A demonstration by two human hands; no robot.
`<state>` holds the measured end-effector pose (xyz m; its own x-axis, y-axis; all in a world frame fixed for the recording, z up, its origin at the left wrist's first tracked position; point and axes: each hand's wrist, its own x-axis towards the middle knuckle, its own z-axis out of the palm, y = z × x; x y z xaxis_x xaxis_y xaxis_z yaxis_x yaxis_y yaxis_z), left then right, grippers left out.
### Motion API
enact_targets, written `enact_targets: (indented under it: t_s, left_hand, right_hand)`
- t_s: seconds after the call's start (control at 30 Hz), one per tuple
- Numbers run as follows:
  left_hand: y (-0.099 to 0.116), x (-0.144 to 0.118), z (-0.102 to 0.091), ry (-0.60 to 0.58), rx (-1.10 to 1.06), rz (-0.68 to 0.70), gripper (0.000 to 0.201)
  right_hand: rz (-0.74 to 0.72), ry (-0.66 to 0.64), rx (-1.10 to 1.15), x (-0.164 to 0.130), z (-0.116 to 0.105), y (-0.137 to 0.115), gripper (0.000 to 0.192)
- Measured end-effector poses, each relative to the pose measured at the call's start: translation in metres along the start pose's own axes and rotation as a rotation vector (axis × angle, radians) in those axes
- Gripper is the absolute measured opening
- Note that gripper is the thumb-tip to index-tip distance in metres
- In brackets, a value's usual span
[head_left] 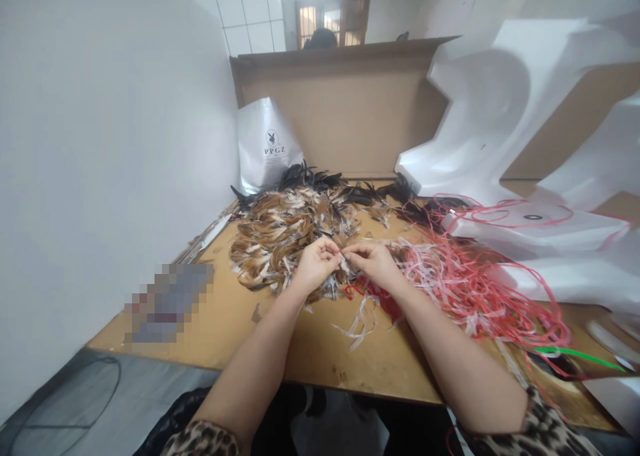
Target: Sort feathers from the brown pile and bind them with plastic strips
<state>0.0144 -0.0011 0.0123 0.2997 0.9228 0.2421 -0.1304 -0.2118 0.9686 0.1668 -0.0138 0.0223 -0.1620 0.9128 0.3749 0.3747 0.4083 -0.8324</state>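
In the head view my left hand (320,261) and my right hand (374,261) meet over the near right side of a feather pile (273,233). Both are closed in a pinch, fingertips nearly touching. A small pale wisp that looks like a feather (345,264) shows between them; its ends are partly hidden by the fingers. The pile is brown and white, with black feathers (313,177) along its back. Right of my right hand lies a tangle of red and white plastic strips (460,279), and some loose white strips (361,324) lie below my hands.
A white printed bag (267,146) stands behind the pile, against an upright cardboard panel (350,109). White foam pieces (480,103) stand at the right. A green strip (580,356) lies near the right edge of the wooden table (225,336). A white wall (120,143) borders the left.
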Motion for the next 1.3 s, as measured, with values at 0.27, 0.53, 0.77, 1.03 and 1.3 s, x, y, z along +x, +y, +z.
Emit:
enact_targets:
  t_s: [0.27,0.53,0.77,1.03,1.3]
  left_hand:
    - [0.0028,-0.006,0.0038,0.096,0.327,0.265,0.008]
    - [0.0053,-0.0091,0.002,0.079,0.539,0.405,0.007]
    - [0.0059,-0.0089,0.001,0.059,0.591,0.452,0.009]
    - [0.0041,-0.0075,0.0018,0.084,0.551,0.433,0.009]
    - [-0.0005,-0.0051,-0.0003,0.135,0.458,0.353,0.009]
  right_hand:
    - [0.036,0.058,-0.036,0.0006,0.0036,0.0039,0.016]
    - [-0.035,-0.004,-0.052,0.0008,-0.0009,0.0049,0.016]
    - [-0.039,-0.016,-0.059,0.0007,-0.0018,0.0067,0.015]
    - [0.027,-0.002,-0.039,-0.0013,0.0041,0.0072,0.016]
    - [0.025,0.067,-0.09,-0.0012,0.0023,0.0067,0.012]
